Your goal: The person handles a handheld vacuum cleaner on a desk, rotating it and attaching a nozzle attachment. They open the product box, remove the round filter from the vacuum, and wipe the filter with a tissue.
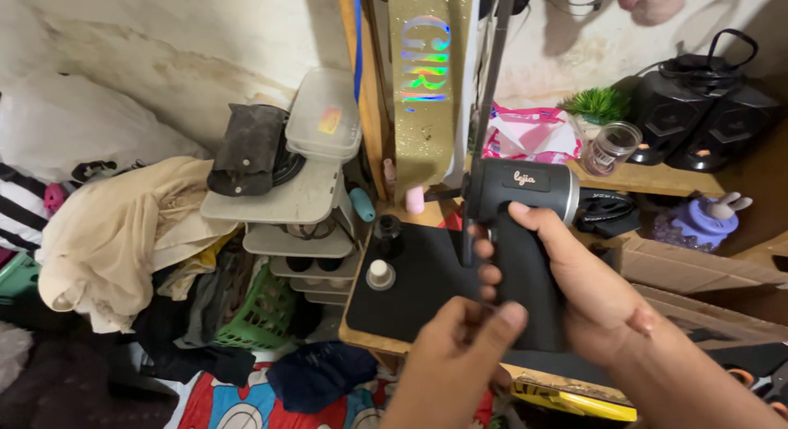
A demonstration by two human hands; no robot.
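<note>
A black pistol-shaped handheld device (525,195) with a silver ring at its rear is gripped by its handle in my right hand (574,289). Its head points left, toward a thin dark upright rod (484,109). My left hand (455,355) is below it, its fingertips pinched together at the bottom of the rod and the device's handle; whether they grip the rod I cannot tell. Both hands hover over a black mat (410,289) on a wooden table.
On the mat stand a small black bottle (387,234) and a white-capped round piece (379,274). A gold glitter board (423,84) leans behind. A glass jar (610,147), black speakers (698,109), cardboard box (698,273), stacked plastic trays (304,199) and piled clothes (123,232) surround.
</note>
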